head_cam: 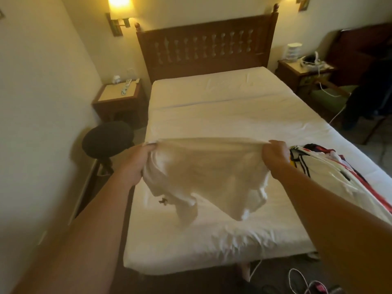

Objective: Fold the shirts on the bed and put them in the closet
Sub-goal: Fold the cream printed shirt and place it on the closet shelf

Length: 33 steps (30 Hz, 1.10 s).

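Cream shirt [206, 166] hangs in the air above the near half of the bed [222, 115], stretched wide between our two hands, its lower part drooping in folds toward the white sheet. Our left hand [140, 158] pinches one top corner of the cloth with curled fingers, and our right hand [274, 154] pinches the other corner the same way. Just beside our right wrist, a pile of shirts [331, 172], white with black and red stripes, lies on the right edge of the mattress. Beyond the sheet we see the dark wooden headboard [207, 49]. A nightstand [118, 98] stands on each side, a lit wall lamp [118, 9] glows at upper left, and a round black stool [108, 137] sits by the left wall.
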Each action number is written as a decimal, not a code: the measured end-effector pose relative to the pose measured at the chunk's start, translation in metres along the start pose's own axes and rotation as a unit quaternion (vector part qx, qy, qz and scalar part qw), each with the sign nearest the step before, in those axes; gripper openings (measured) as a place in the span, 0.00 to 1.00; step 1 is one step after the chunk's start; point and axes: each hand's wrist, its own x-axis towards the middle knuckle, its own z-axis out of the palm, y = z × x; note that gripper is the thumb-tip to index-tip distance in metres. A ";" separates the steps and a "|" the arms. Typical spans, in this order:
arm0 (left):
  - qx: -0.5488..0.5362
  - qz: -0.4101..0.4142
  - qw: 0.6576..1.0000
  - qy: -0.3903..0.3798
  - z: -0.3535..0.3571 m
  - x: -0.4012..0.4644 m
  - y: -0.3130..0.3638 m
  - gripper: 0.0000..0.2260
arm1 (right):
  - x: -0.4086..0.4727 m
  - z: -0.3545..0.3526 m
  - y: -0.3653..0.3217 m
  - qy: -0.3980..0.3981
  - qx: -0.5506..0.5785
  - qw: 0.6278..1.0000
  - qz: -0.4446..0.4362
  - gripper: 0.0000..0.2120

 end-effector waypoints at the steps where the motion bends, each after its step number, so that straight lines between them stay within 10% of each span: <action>1: 0.002 -0.012 0.999 -0.029 -0.005 -0.005 0.007 0.10 | 0.000 -0.006 -0.009 0.004 0.010 1.000 0.005 0.08; 16: 0.364 -0.037 0.930 -0.038 -0.040 0.092 0.114 0.18 | 0.094 0.005 -0.075 -0.088 -0.257 0.958 -0.093 0.10; 26: 0.449 0.040 0.892 0.027 0.048 0.352 -0.062 0.13 | 0.269 0.218 0.027 -0.175 -0.435 0.873 -0.133 0.09; 33: 0.485 0.021 0.872 0.058 0.083 0.456 -0.149 0.13 | 0.346 0.310 0.101 -0.139 -0.428 0.878 -0.164 0.09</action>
